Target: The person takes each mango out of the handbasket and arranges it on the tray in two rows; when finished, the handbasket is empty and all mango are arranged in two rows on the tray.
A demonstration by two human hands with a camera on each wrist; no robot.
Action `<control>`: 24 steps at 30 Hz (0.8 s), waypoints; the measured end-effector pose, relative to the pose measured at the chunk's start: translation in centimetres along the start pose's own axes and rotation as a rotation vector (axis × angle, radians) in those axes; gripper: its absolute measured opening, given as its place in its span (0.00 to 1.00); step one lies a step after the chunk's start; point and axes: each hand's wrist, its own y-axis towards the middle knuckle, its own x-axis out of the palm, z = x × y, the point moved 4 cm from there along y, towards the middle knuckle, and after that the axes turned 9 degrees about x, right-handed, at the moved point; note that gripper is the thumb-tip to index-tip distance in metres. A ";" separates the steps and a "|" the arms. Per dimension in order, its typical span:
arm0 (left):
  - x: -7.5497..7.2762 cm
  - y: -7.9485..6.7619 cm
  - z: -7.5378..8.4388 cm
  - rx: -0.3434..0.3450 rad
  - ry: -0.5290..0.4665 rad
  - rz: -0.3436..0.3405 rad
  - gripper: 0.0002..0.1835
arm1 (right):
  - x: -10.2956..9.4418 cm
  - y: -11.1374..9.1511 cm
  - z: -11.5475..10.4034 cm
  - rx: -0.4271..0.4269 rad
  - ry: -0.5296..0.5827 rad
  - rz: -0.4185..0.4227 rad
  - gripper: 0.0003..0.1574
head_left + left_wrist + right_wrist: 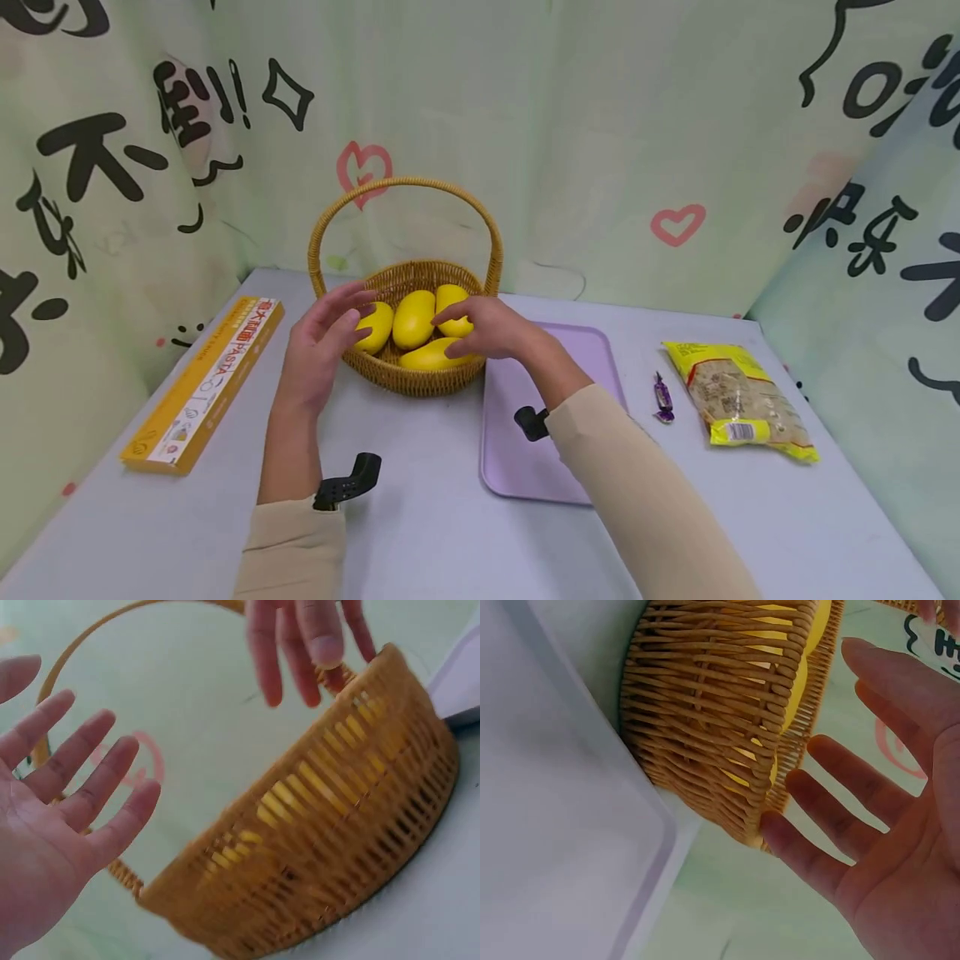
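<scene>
- Curtain [600, 125], pale green, black writing and pink hearts, runs behind the table [420, 533] and along both sides.
- Pasta box [202, 385]: orange with a white band, lying flat near the table's left edge, set at a slant, well apart from the basket [416, 382].
- Left hand [318, 350]: fingers spread, palm turned toward the basket, at its left rim. Left wrist view shows the fingers well separated. Contact with rim: cannot tell.
- Beige sleeve on that arm, black wrist mount [348, 483] at the cuff.
- Basket: brown wicker, upright near the back of the table, tall arched handle up, between the two hands.
- Yellow fruits [414, 320]: four visible, all inside the basket; one lies across the front, partly behind the right hand [491, 325].
- Right hand: fingers apart, slightly bent, over the basket's right side. Little finger right by the rim in the right wrist view; can't tell if touching.
- Tray [517, 454]: light purple, flat, just right of the basket, partly covered by the right forearm.
- Candy [663, 398]: purple wrapper, between tray and bag [738, 400].
- Bag: yellow and clear, brownish contents, lying near the table's right edge.
</scene>
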 end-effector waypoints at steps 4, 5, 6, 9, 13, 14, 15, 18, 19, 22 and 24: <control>-1.9 -0.6 -0.4 0.002 -0.037 0.073 0.21 | 0.6 0.6 0.0 0.027 -0.017 -0.019 0.30; -2.4 -0.7 -0.6 -0.005 -0.053 0.084 0.21 | 0.8 0.7 0.0 0.036 -0.017 -0.022 0.30; -2.8 -0.8 -0.8 -0.019 -0.064 0.094 0.21 | 0.9 0.8 -0.1 0.043 -0.018 -0.024 0.30; -3.9 -1.0 -1.4 -0.054 -0.102 0.144 0.23 | 1.1 1.0 -0.3 0.052 -0.016 -0.032 0.30; -5.0 -1.3 -2.2 -0.091 -0.134 0.268 0.22 | 1.5 1.2 -0.6 0.068 -0.016 -0.041 0.29; -5.2 -1.3 -2.5 -0.098 -0.133 0.305 0.22 | 1.7 1.3 -0.6 0.078 -0.021 -0.044 0.28; -5.4 -1.4 -2.8 -0.109 -0.132 0.341 0.21 | 1.8 1.4 -0.6 0.085 -0.027 -0.047 0.28; -5.9 -1.4 -3.9 -0.171 -0.109 0.439 0.19 | 2.1 1.6 -0.7 0.102 -0.043 -0.056 0.27; -6.0 -1.4 -4.3 -0.193 -0.093 0.455 0.20 | 2.2 1.7 -0.7 0.102 -0.048 -0.058 0.27; -5.8 -1.3 -5.4 -0.265 -0.005 0.454 0.23 | 2.3 2.0 -0.7 0.098 -0.072 -0.056 0.26; -5.5 -1.3 -6.0 -0.303 0.064 0.426 0.26 | 2.4 2.2 -0.7 0.091 -0.097 -0.058 0.26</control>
